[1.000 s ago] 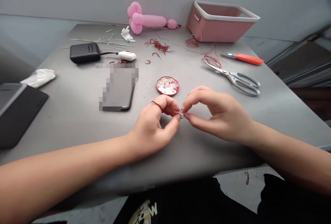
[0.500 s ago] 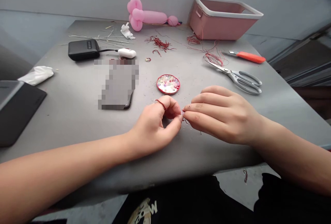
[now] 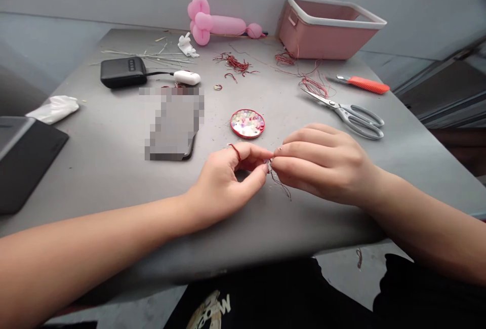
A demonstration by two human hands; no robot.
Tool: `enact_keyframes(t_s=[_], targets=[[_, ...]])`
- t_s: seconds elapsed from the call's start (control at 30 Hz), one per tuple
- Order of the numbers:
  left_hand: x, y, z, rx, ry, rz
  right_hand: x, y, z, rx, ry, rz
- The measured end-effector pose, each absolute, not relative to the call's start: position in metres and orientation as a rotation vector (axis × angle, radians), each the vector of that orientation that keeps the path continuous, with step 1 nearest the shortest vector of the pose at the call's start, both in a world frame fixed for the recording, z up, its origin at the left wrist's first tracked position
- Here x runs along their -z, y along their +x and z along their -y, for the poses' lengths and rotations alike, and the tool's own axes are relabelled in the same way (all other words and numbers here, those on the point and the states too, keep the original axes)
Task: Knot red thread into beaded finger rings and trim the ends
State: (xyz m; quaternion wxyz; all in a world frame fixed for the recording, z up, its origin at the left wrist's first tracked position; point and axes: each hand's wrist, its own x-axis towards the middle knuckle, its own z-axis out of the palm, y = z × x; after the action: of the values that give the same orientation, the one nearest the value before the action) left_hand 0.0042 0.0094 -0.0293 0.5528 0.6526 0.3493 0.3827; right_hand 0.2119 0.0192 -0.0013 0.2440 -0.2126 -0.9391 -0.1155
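My left hand [image 3: 224, 182] pinches a small pale lilac bead [image 3: 267, 162] between thumb and index finger. A loop of red cord [image 3: 236, 152] circles that index finger. Right against it, my right hand [image 3: 326, 164] has its fingers pressed together on thin dark red cord [image 3: 281, 186], whose loose ends dangle below the fingertips. The exact grip is partly hidden behind the right fingers. Just beyond both hands lies a round red-rimmed dish [image 3: 247, 136] holding many pastel beads.
Grey scissors [image 3: 359, 119] and an orange-handled cutter [image 3: 366, 85] lie on the right, near tangled red cord [image 3: 315, 86]. A pink basket [image 3: 319, 35] and pink balloon [image 3: 228, 25] stand at the back. Leftward are a phone [image 3: 174, 126], black power bank [image 3: 123, 72] and white earbud case [image 3: 187, 77].
My left index finger has straightened somewhat toward the right fingertips. The right hand has shifted slightly up, and more of the hanging cord shows below.
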Motion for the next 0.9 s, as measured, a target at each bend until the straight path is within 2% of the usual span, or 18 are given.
enact_keyframes(t_s=[0.47, 0.73, 0.9], targets=[[0.027, 0.004, -0.009, -0.977, 1.363, -0.810, 0.004, 0.202, -0.014, 0.122, -0.793, 2.351], [0.023, 0.006, -0.009, -0.959, 1.298, -0.827, -0.005, 0.200, -0.007, -0.286, -1.099, 2.258], [0.025, 0.005, -0.011, -0.935, 1.336, -0.838, 0.000, 0.202, -0.015, -0.146, -0.947, 2.304]])
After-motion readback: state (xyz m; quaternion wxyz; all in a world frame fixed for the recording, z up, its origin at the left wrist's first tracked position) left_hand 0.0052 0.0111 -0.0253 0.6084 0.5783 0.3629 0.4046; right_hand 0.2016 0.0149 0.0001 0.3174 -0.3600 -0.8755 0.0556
